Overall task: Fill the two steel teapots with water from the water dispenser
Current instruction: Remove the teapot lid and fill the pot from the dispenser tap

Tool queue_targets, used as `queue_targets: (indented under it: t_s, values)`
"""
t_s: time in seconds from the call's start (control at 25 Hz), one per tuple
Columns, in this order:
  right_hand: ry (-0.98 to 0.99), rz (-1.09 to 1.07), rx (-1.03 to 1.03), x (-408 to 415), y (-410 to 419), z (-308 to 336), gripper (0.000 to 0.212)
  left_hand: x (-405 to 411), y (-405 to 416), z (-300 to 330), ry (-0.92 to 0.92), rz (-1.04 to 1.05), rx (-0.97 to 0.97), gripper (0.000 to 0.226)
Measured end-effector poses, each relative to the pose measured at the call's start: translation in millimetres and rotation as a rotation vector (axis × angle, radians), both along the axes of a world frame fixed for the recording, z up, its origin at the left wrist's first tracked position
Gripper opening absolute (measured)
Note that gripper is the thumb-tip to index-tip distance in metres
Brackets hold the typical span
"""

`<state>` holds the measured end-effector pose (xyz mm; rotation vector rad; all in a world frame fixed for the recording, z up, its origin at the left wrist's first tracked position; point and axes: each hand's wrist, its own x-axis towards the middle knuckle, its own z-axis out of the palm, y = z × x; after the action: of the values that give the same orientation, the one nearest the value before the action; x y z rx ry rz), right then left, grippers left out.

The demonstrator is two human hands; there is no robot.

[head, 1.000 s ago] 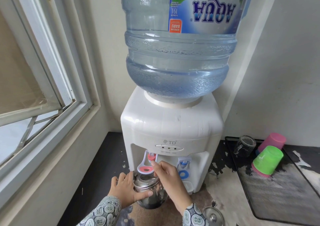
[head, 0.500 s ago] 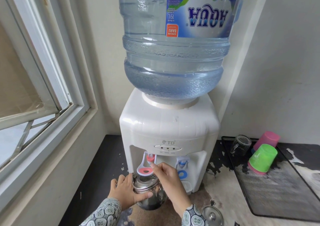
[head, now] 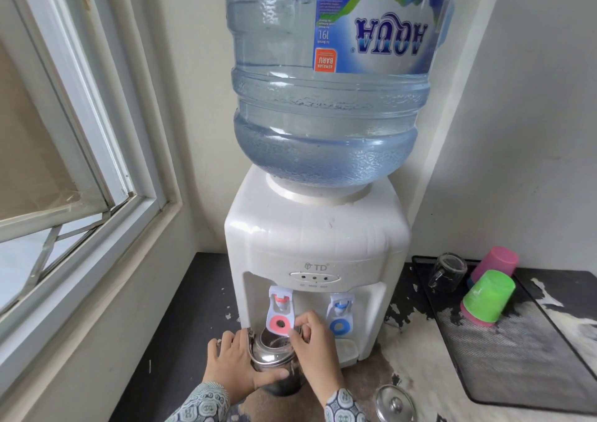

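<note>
A white water dispenser (head: 316, 237) with a big blue water bottle (head: 326, 105) on top stands on the counter. A lidless steel teapot (head: 274, 355) is held under the red tap lever (head: 280, 320). My left hand (head: 234, 365) wraps around the teapot's left side. My right hand (head: 315, 345) has its fingertips on the right edge of the red lever. The blue tap lever (head: 339, 318) to the right is untouched. The teapot's steel lid (head: 394, 402) lies on the counter at the lower right. Only one teapot is in view.
A black mesh tray (head: 529, 357) to the right holds a green cup (head: 489, 295), a pink cup (head: 496, 261) and a glass (head: 447, 271), all upside down. A window frame (head: 106, 176) runs along the left. The dispenser's drip tray (head: 347, 352) sits under the blue tap.
The view has shifted slightly. The red lever now hangs lower, and my right fingers have moved from on top of it to its right edge. My left hand still holds the teapot.
</note>
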<state>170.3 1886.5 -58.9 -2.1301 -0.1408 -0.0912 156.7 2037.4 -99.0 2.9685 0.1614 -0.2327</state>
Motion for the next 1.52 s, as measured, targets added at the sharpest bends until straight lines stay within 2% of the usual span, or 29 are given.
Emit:
queue_targets:
  t_s: [0.08,0.2,0.28,0.32,0.4,0.48,0.72,0.92,1.08,1.24,1.32,1.4,1.52]
  values:
    - [-0.069,-0.019,-0.015,-2.1,1.1,-2.2,0.011,-0.7,-0.2,-2.4,-0.005,0.004,-0.005,0.125]
    - [-0.078,-0.018,-0.085,-13.7,2.8,-12.5,0.038,-0.6,1.1,-6.2,-0.015,0.01,-0.021,0.122]
    - [0.046,-0.022,-0.196,-23.8,2.8,-19.6,0.058,-1.5,1.2,-7.3,-0.016,0.013,-0.033,0.123]
    - [0.142,-0.02,-0.177,-28.2,2.4,-22.9,0.066,-2.7,0.7,-8.0,-0.015,0.015,-0.042,0.124]
    - [0.34,0.003,0.054,-34.5,-0.1,-25.1,0.078,-6.1,-2.3,-7.8,-0.007,0.017,-0.057,0.123]
    - [0.41,0.048,0.278,-36.9,-8.5,-26.8,0.083,-9.7,-7.2,-4.8,-0.022,0.012,-0.036,0.124]
    - [0.415,0.029,0.38,-65.3,-33.5,-40.7,0.075,-43.1,-27.6,-4.4,-0.006,-0.043,0.033,0.141]
    - [0.496,-0.02,0.452,-107.6,-63.5,-58.6,0.075,-83.5,-64.6,-18.1,-0.193,-0.12,0.075,0.108]
    - [0.521,-0.043,0.406,-130.1,-85.4,-64.4,0.073,-103.2,-86.0,-37.1,-0.104,-0.092,-0.034,0.119]
    - [0.55,-0.018,0.472,-146.2,-95.5,-68.0,0.079,-115.4,-92.7,-42.4,-0.043,-0.106,0.016,0.118]
    - [0.578,0.009,0.491,-147.4,-102.1,-67.4,0.075,-114.3,-92.5,-41.9,-0.011,-0.118,0.001,0.124]
    - [0.462,-0.068,0.345,-136.8,-117.0,-69.6,0.068,-111.9,-90.0,-45.6,0.038,-0.13,-0.01,0.134]
    - [0.222,-0.299,0.104,-100.6,-147.1,-78.4,0.031,-110.8,-88.7,-47.3,0.097,-0.089,-0.025,0.135]
